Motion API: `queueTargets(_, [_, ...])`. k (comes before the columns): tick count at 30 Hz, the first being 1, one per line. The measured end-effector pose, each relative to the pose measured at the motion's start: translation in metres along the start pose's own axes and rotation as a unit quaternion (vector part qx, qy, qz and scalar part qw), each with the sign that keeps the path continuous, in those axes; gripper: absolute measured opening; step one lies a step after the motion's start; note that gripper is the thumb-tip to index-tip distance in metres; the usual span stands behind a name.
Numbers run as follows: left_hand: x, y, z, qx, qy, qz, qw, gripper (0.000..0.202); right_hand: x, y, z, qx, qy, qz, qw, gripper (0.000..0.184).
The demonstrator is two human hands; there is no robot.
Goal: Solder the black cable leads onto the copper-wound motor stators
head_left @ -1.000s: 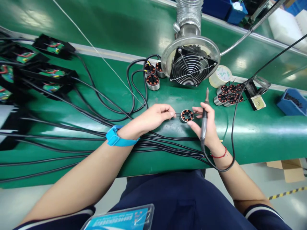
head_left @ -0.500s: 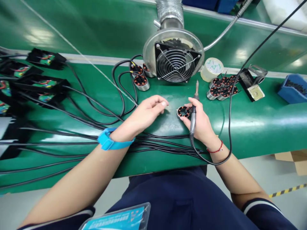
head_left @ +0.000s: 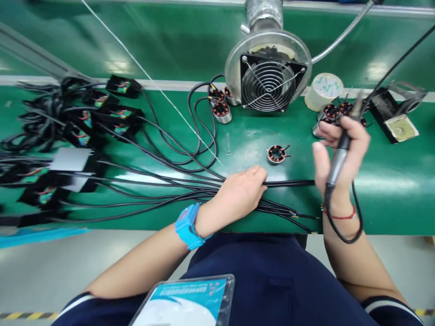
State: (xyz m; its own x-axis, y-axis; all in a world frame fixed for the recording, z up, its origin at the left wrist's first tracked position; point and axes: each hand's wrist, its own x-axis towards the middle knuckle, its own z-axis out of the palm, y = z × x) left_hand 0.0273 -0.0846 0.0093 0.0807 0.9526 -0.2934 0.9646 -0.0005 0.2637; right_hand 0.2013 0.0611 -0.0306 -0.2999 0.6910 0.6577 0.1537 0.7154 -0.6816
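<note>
My left hand (head_left: 241, 192) rests over the bundle of black cables (head_left: 190, 184), its fingers closed on a cable; the fingertips are partly hidden. My right hand (head_left: 346, 158) grips a soldering iron (head_left: 337, 159) by its grey handle, tip pointing up and away, thumb and fingers apart at the front. Between the hands, a single motor stator (head_left: 276, 155) with copper windings and short black leads lies on the green bench (head_left: 244, 145). Behind my right hand stand several more stators (head_left: 330, 111), partly covered by it.
A fume extractor fan (head_left: 268, 86) hangs at the back, with a few stators (head_left: 221, 112) beside it. A roll of tape (head_left: 324, 90) and a soldering iron stand (head_left: 394, 117) are at right. Black housings with circuit boards (head_left: 118, 118) sit left. A thin wire (head_left: 152, 81) slants down to the bench.
The stator has left my right hand and lies on the bench. My right hand has moved right with the soldering iron. My left hand has come down onto the cables.
</note>
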Motion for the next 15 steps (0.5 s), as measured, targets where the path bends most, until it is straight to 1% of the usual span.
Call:
queueTargets(2, [-0.004,-0.002,-0.001,0.025,0.063,0.022,0.997,0.013,0.006,-0.001,-0.006,0.015,0.060,-0.010,0.998,0.049])
queueTargets(4, [-0.007,-0.003,0.001,0.062,0.142,0.052,0.987,0.018,0.012,-0.006,-0.010,0.029,0.104,-0.018,0.994,0.042])
queueTargets(6, [-0.009,-0.005,0.003,0.086,0.213,0.079,0.970,0.021,0.014,-0.013,-0.012,0.032,0.123,-0.007,0.992,0.035])
queueTargets(8, [-0.010,-0.005,0.005,0.088,0.258,0.093,0.957,0.023,0.014,-0.020,-0.013,0.034,0.128,0.012,0.991,0.032])
queueTargets(10, [-0.010,-0.004,0.006,0.078,0.279,0.093,0.953,0.024,0.012,-0.023,-0.013,0.034,0.124,0.034,0.991,0.032])
queueTargets(13, [-0.011,-0.004,0.003,0.043,0.279,0.081,0.956,0.026,0.010,-0.022,-0.014,0.049,0.115,0.050,0.991,0.033])
queueTargets(15, [-0.012,-0.006,-0.001,-0.011,0.276,0.069,0.959,0.025,0.009,-0.020,-0.014,0.067,0.114,0.051,0.990,0.031])
